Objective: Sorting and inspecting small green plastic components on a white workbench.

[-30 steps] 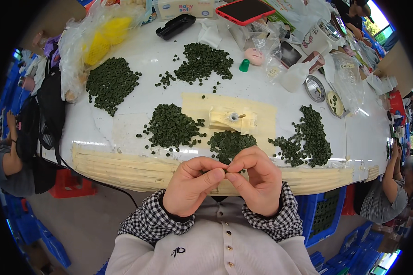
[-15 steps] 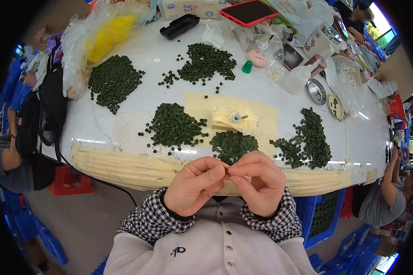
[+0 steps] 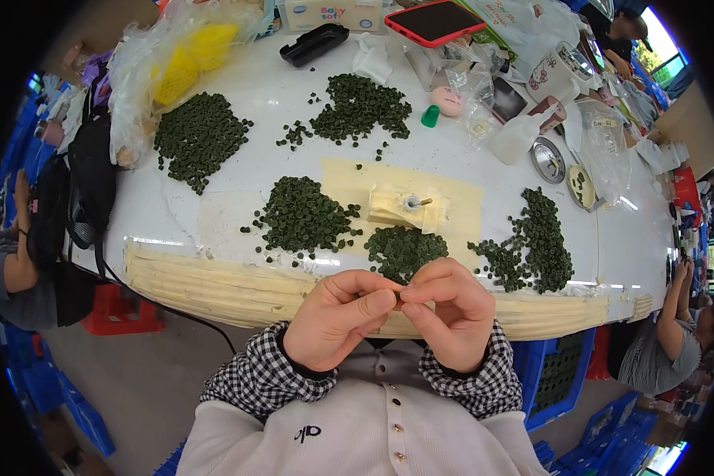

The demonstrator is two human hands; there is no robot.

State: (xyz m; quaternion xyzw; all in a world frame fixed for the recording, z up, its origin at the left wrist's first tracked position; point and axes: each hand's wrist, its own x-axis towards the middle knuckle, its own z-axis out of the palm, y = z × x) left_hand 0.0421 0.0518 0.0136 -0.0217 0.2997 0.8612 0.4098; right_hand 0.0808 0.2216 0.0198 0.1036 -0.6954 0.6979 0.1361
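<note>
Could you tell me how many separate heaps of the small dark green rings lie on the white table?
5: far left, far middle, near left of the jig, just beyond the hands, and near right. Loose strays surround them; clutter may hide more.

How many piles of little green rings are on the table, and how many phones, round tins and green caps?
Piles of green rings: 5
Phones, red case: 1
Round metal tins: 2
Green caps: 1
Total: 9
</note>
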